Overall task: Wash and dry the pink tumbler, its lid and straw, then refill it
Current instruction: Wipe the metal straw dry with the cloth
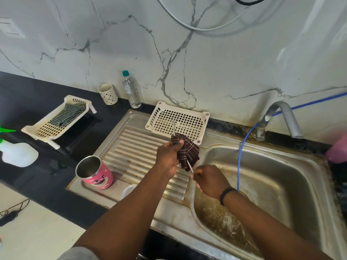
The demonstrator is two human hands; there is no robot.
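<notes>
left hand [167,156]: fingers curled round a dark checked cloth [188,153], which is bunched around the metal straw [174,126] – held above the drainboard, near the sink's rim.
right hand [209,180]: fingers pinched on the straw's lower end, just below the cloth; a black band [226,194] is worn on the wrist.
straw: thin, steel, tilted; its upper end sticks out above the cloth, its lower end comes out under it.
pink tumbler [96,173]: stood upright and open on the drainboard's left end, well apart from the hands; steel inside, a cartoon face printed on the pink wall. No brand or writing can be read.
lid [128,190]: a white round piece lies just right of the tumbler, partly hidden by the left forearm – whether it is the lid cannot be told for sure.
drainboard [135,151]: ribbed steel, stained.
sink [272,177]: steel basin, brown residue at the bottom; a blue hose [241,147] hangs into it beside the tap [279,119].
white basket [180,121]: perforated, set at the drainboard's back edge against the wall.
second basket [58,119]: on the dark desk [28,94] to the left, a checked cloth laid in it.
cup [108,93]: patterned, by the wall.
water bottle [131,90]: clear, teal cap, next to the cup; label not legible.
spray bottle [16,152]: white with green trigger, at the left edge.
</notes>
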